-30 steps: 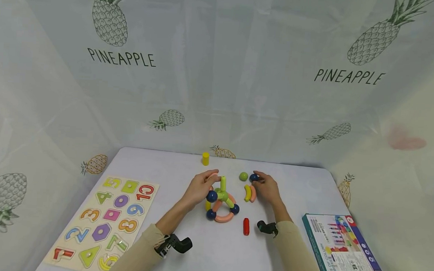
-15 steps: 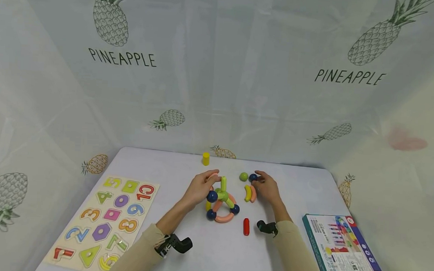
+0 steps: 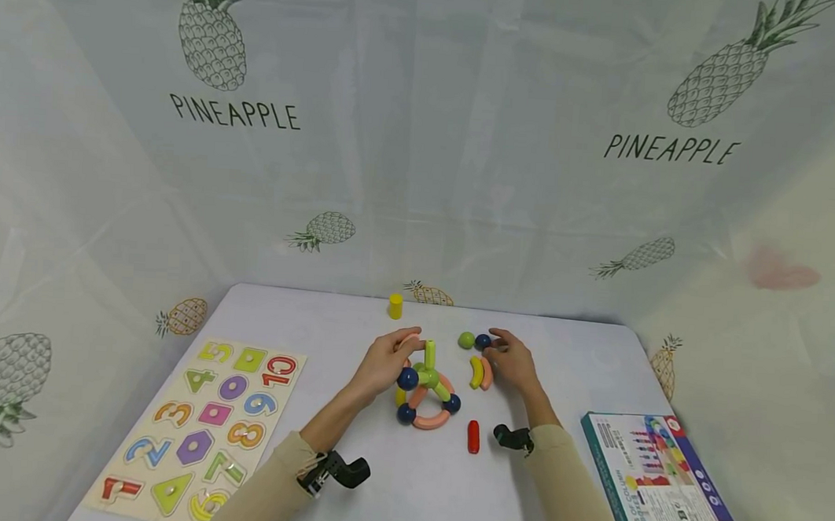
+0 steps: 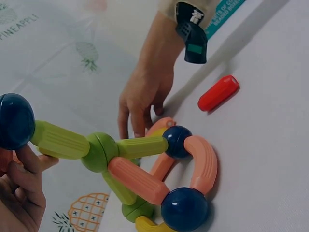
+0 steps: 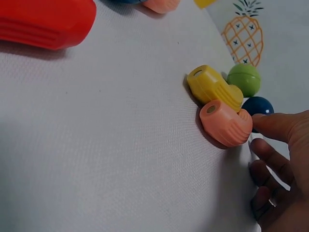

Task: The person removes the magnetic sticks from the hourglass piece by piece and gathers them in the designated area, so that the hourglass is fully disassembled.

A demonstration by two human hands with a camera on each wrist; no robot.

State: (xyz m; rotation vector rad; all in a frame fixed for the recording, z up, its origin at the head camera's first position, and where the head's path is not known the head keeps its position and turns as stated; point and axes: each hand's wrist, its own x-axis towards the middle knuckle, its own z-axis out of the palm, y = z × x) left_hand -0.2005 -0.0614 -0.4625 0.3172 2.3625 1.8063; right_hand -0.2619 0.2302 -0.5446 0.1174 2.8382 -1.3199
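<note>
To the right of the built frame [image 3: 427, 377], and nearer the person, lies a printed box [image 3: 668, 486]; to its left lies a number board [image 3: 176, 432]. A red stick [image 3: 474, 437] lies in front of the frame, slightly right. At the frame's upper left, the left hand [image 3: 381, 365] has thumb and fingers brought together, pinching a pink stick [image 4: 6, 157] near a dark end ball [image 4: 16, 121]. The right hand [image 3: 514, 364] is right of the frame, fingers loosely bent and parted, gripping nothing. Beside it, towards the frame, lie a yellow curved stick [image 5: 212, 89] and a pink curved stick [image 5: 224, 126]. A loose blue ball [image 5: 258, 105] is just by the thumb, contact unclear; a green ball [image 5: 244, 79] lies next to it, behind and right of the frame. Farthest behind the frame stands a yellow cylinder [image 3: 395, 306].
</note>
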